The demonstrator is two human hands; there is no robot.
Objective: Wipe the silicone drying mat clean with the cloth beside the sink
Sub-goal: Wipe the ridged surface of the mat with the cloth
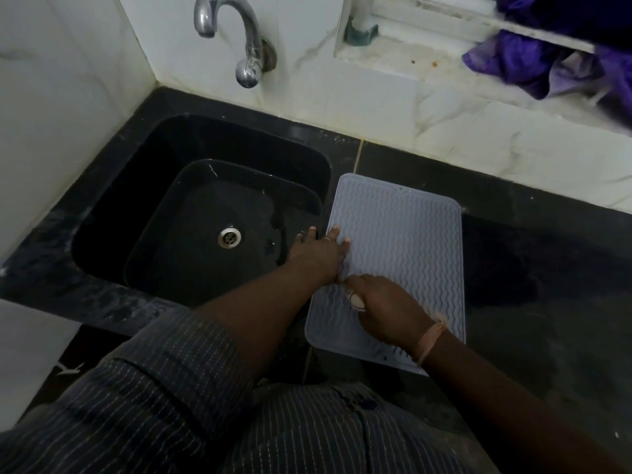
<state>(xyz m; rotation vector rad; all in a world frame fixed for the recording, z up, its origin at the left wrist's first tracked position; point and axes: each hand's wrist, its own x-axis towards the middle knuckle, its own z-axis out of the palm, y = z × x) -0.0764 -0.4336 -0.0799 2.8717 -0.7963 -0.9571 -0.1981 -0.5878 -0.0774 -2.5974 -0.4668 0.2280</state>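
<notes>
The grey silicone drying mat (400, 254) lies flat on the dark bench (547, 268), just right of the sink (191, 213). The left hand (318, 254) presses straight fingers on the mat's left edge, likely to pin it. The right hand (383, 309) rests on the near part, fingers curled; whether it grips anything I cannot tell. A purple cloth (533, 59) sits on the far-right ledge.

We see a black countertop (547, 268) — sink (113, 213) set into its left part — with the grey ribbed drying mat (403, 241) lying flat just beside the sink's right rim.
</notes>
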